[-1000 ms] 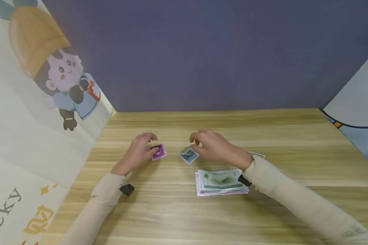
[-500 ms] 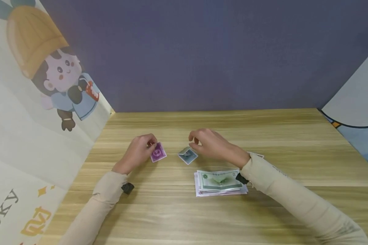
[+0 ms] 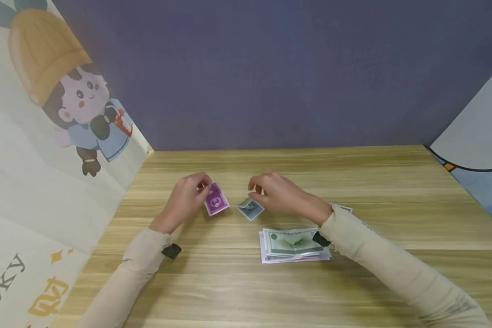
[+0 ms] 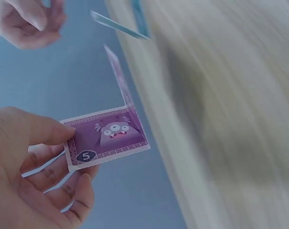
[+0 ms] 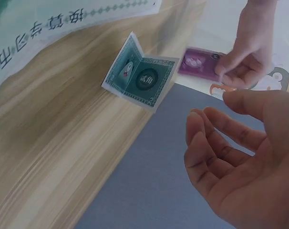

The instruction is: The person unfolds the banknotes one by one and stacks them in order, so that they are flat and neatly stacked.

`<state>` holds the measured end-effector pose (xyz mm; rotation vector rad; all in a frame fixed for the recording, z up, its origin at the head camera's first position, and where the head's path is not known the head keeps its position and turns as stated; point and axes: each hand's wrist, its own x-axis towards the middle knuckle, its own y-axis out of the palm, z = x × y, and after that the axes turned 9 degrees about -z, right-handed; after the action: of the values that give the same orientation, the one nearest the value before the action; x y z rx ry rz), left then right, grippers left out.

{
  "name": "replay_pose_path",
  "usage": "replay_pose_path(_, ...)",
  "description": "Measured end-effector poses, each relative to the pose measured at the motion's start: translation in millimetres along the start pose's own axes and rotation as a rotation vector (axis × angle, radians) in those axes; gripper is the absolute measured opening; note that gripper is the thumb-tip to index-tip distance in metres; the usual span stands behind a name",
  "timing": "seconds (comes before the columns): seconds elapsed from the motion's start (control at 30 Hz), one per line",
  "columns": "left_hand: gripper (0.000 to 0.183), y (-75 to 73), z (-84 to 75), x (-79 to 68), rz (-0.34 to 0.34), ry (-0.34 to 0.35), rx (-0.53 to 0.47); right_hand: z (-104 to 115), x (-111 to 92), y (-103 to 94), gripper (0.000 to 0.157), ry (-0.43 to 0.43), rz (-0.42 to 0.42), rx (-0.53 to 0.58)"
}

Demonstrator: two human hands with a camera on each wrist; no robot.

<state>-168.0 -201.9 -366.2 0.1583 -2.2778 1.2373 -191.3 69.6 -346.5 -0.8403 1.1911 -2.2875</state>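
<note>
In the head view, the left hand [image 3: 183, 197] is left of centre on the tabletop [image 3: 213, 287], its grip pinching a folded purple note [image 3: 216, 200] by the upper left part. At the centre of the frame a folded teal note [image 3: 251, 209] sits near the right hand [image 3: 284, 196], whose fingers are loosely bent. Below that hand lies a stack of notes [image 3: 293, 242] with a green one on top; a white-edged paper [image 3: 344, 207] shows partly behind the right wrist.

In the left wrist view, the left thumb presses the purple note's left edge from above, with fingers beneath. The note, marked 5, fills the middle of the frame, one half folded upward.

In the right wrist view, the teal note stands creased at upper centre. The right hand, lower right, is apart from it, its grip relaxed with a gap between thumb and fingers.
</note>
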Motion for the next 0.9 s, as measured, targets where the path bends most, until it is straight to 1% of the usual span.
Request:
replay_pose_path(0.17,0.005,-5.3,-24.4,2.5,-0.035,-0.008,-0.050,1.1,-0.2,1.0,0.019,-0.039,-0.010,0.090)
replay_pose_path(0.27,0.005,-7.6,-38.2,3.5,-0.062,-0.004,-0.085,1.8,-0.1,1.6,0.021,-0.043,0.001,0.153)
replay_pose_path(0.43,0.004,-10.3,-56.0,4.2,-0.108,0.003,-0.134,3.4,-2.2,1.2,0.029,0.030,0.035,0.230)
replay_pose_path(0.53,0.004,-11.4,-65.8,3.3,-0.125,0.013,-0.168,3.7,-6.1,-0.6,0.032,0.064,0.037,0.263)
replay_pose_path(0.63,0.006,-11.7,-74.5,1.6,-0.123,0.020,-0.211,1.8,-12.3,-1.0,0.034,0.077,0.040,0.316)
replay_pose_path(0.73,0.006,-11.4,-81.8,0.2,-0.115,0.015,-0.251,-1.1,-20.7,-1.7,0.036,0.079,0.042,0.395)
replay_pose_path(0.83,0.007,-11.8,-88.6,-1.3,-0.101,0.003,-0.271,-4.2,-30.3,-4.1,0.035,0.090,0.031,0.466)
replay_pose_path(0.9,0.008,-12.3,-93.0,-2.5,-0.085,-0.006,-0.271,-6.2,-36.7,-6.9,0.033,0.101,0.016,0.489)
